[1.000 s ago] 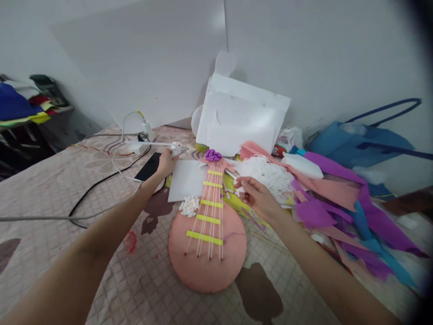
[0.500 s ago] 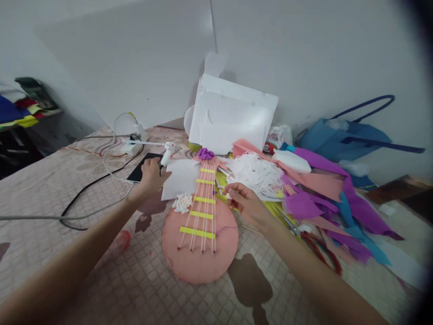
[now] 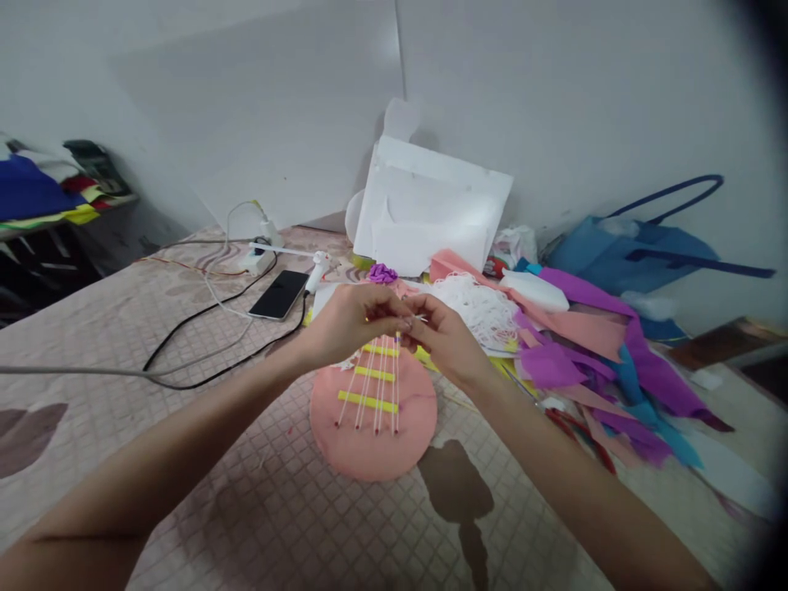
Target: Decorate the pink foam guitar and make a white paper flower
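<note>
Both hands meet above the neck of a pink craft guitar (image 3: 373, 455), which has white strings, yellow strips and a purple flower (image 3: 382, 273) at its top. My right hand (image 3: 452, 341) is closed in a pinch on a small piece of white string (image 3: 421, 318), whose thin ends stick out. My left hand (image 3: 350, 320) is also closed, its fingertips pressed to the same piece; the fingers hide most of it. Beneath my left hand, a white tuft (image 3: 348, 364) shows only in part. Just right of the hands lies a heap of white string (image 3: 477, 308).
A glue gun (image 3: 317, 271) and a phone (image 3: 280, 295) lie at the left among cables and a power strip (image 3: 258, 261). Purple, pink and blue cloth scraps (image 3: 554, 361) cover the right side, with red-handled scissors (image 3: 582, 435). White foam sheets (image 3: 431, 205) lean on the wall.
My left hand has left the phone and moved right to join my right hand above the guitar neck. Both now pinch the small white piece that my right hand held.
</note>
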`<state>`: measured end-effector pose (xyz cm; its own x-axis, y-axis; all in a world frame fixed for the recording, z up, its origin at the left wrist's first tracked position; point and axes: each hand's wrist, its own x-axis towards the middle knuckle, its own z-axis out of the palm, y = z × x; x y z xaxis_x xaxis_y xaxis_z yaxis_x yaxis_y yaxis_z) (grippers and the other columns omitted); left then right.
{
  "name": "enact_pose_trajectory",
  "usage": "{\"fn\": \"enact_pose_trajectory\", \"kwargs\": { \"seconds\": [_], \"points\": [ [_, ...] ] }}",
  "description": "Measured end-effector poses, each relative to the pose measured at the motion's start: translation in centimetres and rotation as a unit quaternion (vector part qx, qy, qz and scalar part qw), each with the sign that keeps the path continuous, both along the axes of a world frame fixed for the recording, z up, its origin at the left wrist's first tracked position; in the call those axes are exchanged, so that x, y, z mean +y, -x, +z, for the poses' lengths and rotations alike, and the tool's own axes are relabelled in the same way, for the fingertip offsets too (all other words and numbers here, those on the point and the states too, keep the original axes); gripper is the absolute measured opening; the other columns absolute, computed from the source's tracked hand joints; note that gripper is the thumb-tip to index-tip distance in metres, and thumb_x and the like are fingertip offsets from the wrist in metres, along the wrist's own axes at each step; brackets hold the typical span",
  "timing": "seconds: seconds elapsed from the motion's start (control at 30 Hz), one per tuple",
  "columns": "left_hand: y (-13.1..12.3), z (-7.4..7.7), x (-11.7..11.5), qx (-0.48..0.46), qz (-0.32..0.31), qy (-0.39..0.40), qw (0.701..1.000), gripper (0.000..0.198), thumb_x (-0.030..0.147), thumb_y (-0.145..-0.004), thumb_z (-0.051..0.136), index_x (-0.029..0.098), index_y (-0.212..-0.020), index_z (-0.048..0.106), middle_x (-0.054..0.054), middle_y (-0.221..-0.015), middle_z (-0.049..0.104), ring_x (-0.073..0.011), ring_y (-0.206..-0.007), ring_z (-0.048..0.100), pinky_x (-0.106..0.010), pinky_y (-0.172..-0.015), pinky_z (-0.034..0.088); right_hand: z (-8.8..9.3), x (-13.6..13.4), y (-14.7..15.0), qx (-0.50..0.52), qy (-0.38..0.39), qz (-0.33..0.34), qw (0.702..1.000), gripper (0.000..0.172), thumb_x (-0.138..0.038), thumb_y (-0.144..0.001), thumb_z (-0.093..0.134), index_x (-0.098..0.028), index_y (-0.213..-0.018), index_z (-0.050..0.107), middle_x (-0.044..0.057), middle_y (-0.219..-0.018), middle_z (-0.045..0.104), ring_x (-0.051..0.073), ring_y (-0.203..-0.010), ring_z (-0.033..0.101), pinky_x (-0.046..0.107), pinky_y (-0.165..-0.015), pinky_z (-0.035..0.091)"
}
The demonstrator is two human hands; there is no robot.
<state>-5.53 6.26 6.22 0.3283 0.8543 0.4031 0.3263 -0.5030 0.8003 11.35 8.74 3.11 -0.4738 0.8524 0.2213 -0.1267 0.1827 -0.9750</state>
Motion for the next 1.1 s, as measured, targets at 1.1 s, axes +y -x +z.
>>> {"fn": "enact_pose_trajectory", "kwargs": {
  "seconds": [1.1],
  "points": [
    [-6.4,-4.7,1.1,-0.167,0.069,0.085,0.980,0.016,0.025,-0.077,0.057,0.014,-0.085,0.067,-0.003,-0.070,0.066,-0.0126,-0.065,0.062,-0.026,-0.066,0.053,-2.4,-1.5,-5.1,-0.024,-0.068,-0.208,0.975,0.024,-0.036,-0.074,0.066,-0.022,-0.093,0.061,0.001,-0.077,0.062,0.015,-0.067,0.062,0.031,-0.065,0.050]
  ]
}}
